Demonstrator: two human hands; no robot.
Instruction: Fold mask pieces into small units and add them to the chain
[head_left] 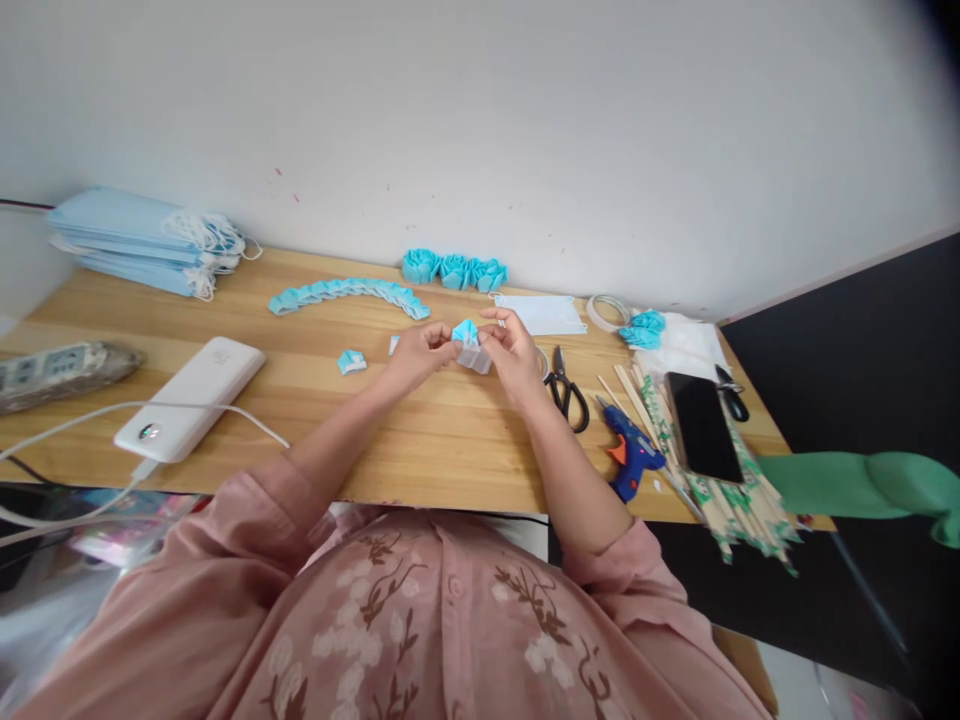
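Observation:
Over the middle of the wooden table, my left hand (418,352) pinches the left side of a small folded piece of blue and white mask fabric (466,334). My right hand (513,356) grips its right side between thumb and fingers. The blue part is folded to a point at the top, and a whitish flap hangs below. To the left lies a similar folded blue piece (351,361), with a small pale scrap (394,344) partly hidden by my left hand. Behind them curves a row of folded blue pieces (349,290). Several blue fabric flowers (454,270) stand against the wall.
Stacked masks (127,235) and a white power bank (191,400) with cable are on the left. To the right are a flat mask (541,314), a tape roll (607,312), black scissors (564,388), a blue glue gun (632,455), a phone (703,425) and wrapped chopsticks (739,510).

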